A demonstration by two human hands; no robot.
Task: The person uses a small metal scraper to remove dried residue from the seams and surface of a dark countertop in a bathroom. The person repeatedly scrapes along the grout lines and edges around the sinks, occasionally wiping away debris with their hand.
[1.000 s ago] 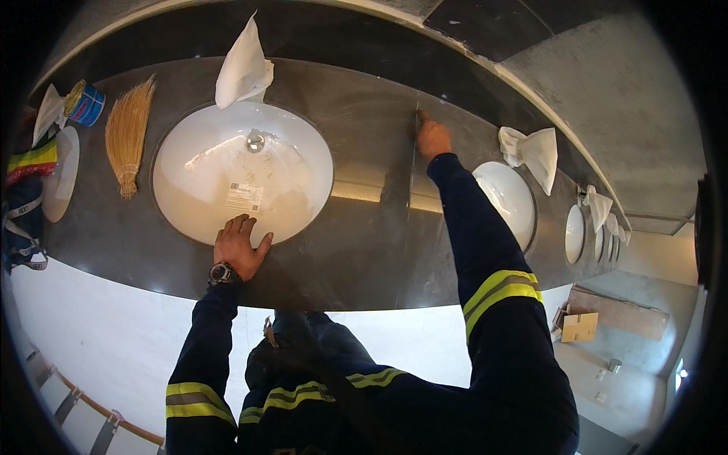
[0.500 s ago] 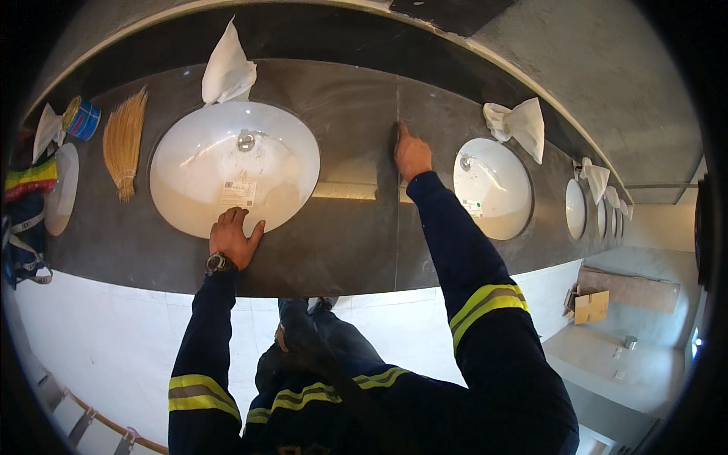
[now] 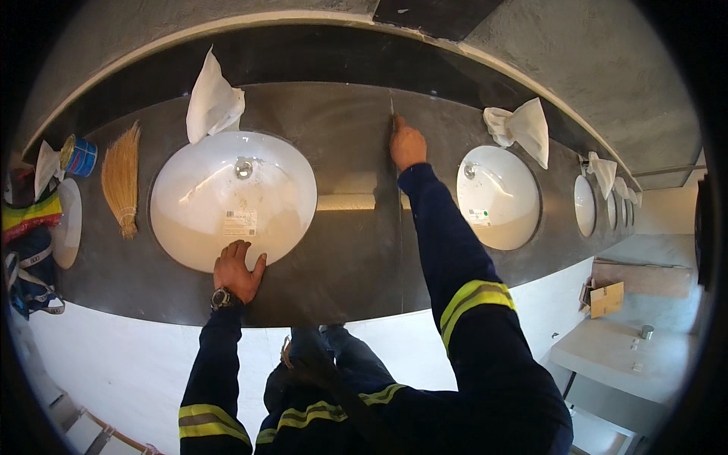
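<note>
My left hand (image 3: 239, 273) rests with its fingers spread on the near rim of a white oval washbasin (image 3: 182, 235). A paper label (image 3: 240, 223) is stuck inside the bowl, just beyond the fingertips. Farther right, my right hand (image 3: 409, 145) is closed over a thin seam (image 3: 401, 262) in the dark stone countertop (image 3: 334, 284), close to the back upstand. A fine light line shows beyond its fingertips; whether that is a thin tool or part of the seam, I cannot make out. To the right of this hand lies a second white basin (image 3: 497, 205).
White wrapping covers the tap (image 3: 214, 98) behind the near basin and another tap (image 3: 523, 129). At left are a straw brush (image 3: 121, 178), a blue tin (image 3: 79, 155) and a dark bag (image 3: 32, 258). More basins run rightward; cardboard (image 3: 607, 299) lies beyond.
My right hand has slid along the seam toward the back of the countertop. My left hand stays at the basin's near rim. The whole view has shifted slightly.
</note>
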